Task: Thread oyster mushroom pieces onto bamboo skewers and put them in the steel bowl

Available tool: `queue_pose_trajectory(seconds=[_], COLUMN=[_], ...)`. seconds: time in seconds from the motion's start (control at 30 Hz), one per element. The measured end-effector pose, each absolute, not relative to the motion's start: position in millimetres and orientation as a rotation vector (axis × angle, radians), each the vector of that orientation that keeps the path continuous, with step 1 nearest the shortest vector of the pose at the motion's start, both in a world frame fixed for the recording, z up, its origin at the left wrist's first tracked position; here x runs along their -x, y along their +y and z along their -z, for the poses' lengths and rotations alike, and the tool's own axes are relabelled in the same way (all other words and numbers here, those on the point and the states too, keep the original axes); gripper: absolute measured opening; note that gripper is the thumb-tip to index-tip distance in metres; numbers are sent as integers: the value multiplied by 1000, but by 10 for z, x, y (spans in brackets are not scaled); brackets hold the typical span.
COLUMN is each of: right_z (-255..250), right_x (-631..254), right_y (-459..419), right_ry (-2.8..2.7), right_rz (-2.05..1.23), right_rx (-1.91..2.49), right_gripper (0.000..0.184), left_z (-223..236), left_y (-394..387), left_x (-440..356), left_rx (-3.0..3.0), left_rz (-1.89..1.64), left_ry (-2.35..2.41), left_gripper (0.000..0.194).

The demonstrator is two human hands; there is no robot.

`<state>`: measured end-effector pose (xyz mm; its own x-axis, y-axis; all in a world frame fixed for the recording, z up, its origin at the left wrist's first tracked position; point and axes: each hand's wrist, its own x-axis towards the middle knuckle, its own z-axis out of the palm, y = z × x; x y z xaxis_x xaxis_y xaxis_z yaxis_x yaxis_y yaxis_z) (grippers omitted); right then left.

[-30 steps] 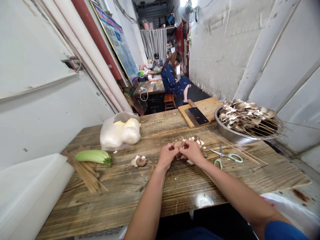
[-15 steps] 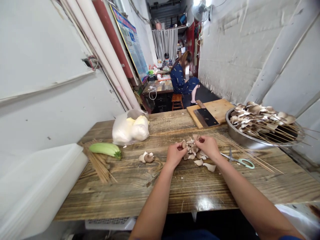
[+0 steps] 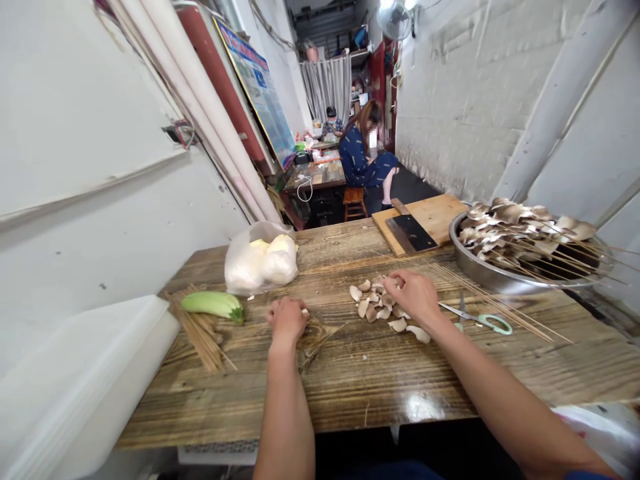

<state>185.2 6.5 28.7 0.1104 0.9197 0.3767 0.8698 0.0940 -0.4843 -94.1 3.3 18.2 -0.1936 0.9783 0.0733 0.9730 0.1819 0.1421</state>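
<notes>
My left hand (image 3: 287,318) is closed over the small mushroom clump (image 3: 305,311) on the wooden table; only a pale bit of it shows beside the fingers. My right hand (image 3: 413,293) hovers at the right side of a loose pile of torn oyster mushroom pieces (image 3: 371,312). Its fingers are bent together in a pinch, and what they hold, if anything, is hidden. Two pale mushroom pieces (image 3: 418,333) lie at the near edge of the pile. Scissors (image 3: 493,325) with light green handles rest right of my right wrist.
Bamboo skewers (image 3: 505,307) lie before a metal basin (image 3: 467,257) heaped with skewered mushrooms. A cleaver (image 3: 413,233) rests on a cutting board (image 3: 443,213). Leftward are a plastic bag (image 3: 245,267), a green gourd (image 3: 210,303), more skewers (image 3: 203,340) and white trays (image 3: 125,347). Two people sit beyond.
My left hand has left the mushroom pile and moved left onto the separate clump, now covering it. My right hand stays by the pile, and more pieces show there.
</notes>
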Motion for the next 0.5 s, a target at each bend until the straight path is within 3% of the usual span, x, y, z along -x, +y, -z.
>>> queue_pose_trajectory(seconds=[0.17,0.33,0.43,0.5], right_z=[-275,-143,-74,-59], right_x=[-1755,-1574,-1501,-1494], right_y=[5,-31,-26,-12], right_ry=[-1705,-1688,-1601,-1553], right_rz=[-186,-677,-925,-921], right_rx=[1581,1319,1169,1125], right_gripper=[23,24,34,29], left_z=[-323,-362,-266,-201], left_y=[91,120,94,60], left_x=[831,274,-121,-289], left_rx=[-1944,-1380,-967,-781], left_rz=[-536,-1508,-1511,-1463], left_ry=[2112,1591,1253,1148], left_gripper=[11,23,29,33])
